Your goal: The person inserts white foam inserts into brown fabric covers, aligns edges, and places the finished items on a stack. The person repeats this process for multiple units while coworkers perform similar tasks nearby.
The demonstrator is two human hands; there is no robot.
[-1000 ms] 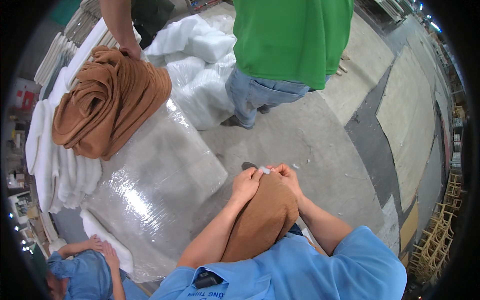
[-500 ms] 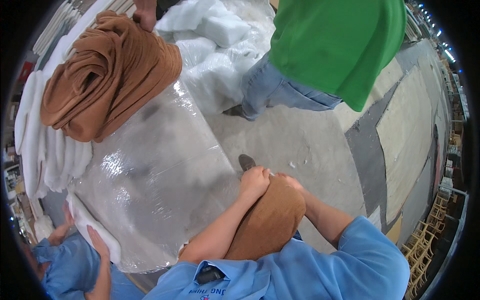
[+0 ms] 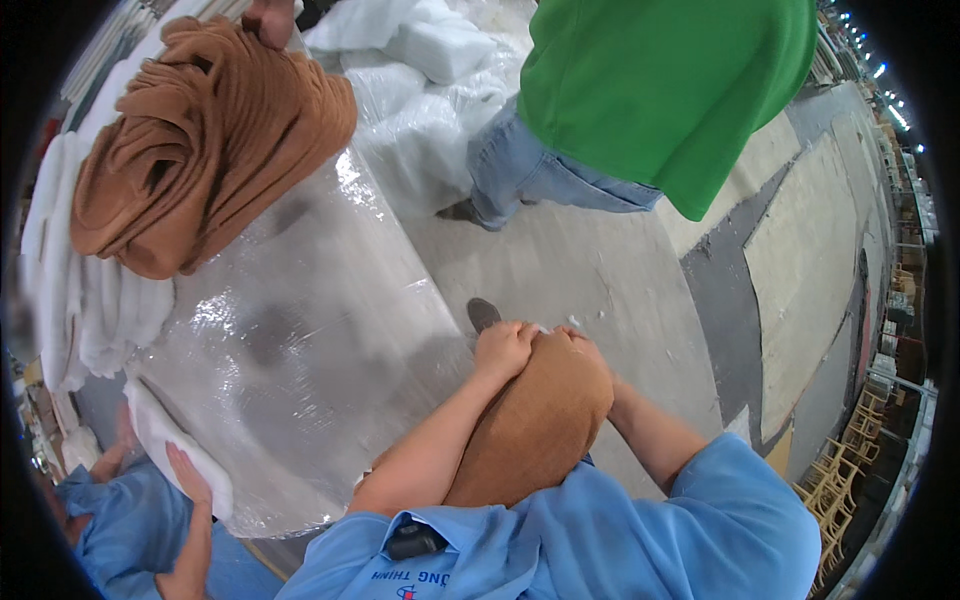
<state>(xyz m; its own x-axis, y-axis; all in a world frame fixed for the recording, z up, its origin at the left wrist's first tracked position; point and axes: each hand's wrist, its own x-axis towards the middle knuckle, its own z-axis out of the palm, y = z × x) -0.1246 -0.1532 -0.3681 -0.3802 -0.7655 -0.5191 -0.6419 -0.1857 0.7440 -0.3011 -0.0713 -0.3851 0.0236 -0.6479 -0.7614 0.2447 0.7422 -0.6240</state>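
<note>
A brown plush fabric cover, rounded like a cushion (image 3: 535, 425), lies against my body and stretches away from me. My left hand (image 3: 505, 348) is closed on its far end from the left. On the right side of that same end, my right hand (image 3: 588, 352) grips the edge, fingers bent. A little white material shows between the two hands. What fills the cover is mostly hidden.
On my left stands a plastic-wrapped table (image 3: 310, 400) bearing a folded brown fabric pile (image 3: 215, 150), a co-worker's hand on it. Another co-worker (image 3: 150, 520) handles a white padded piece (image 3: 170, 440). A person in green (image 3: 670, 90) stands ahead beside wrapped white bundles (image 3: 420, 130).
My hands stay at the cover's far end, the right fingers shifting slightly over its edge. The person in green and the table sit a little farther left in the picture.
</note>
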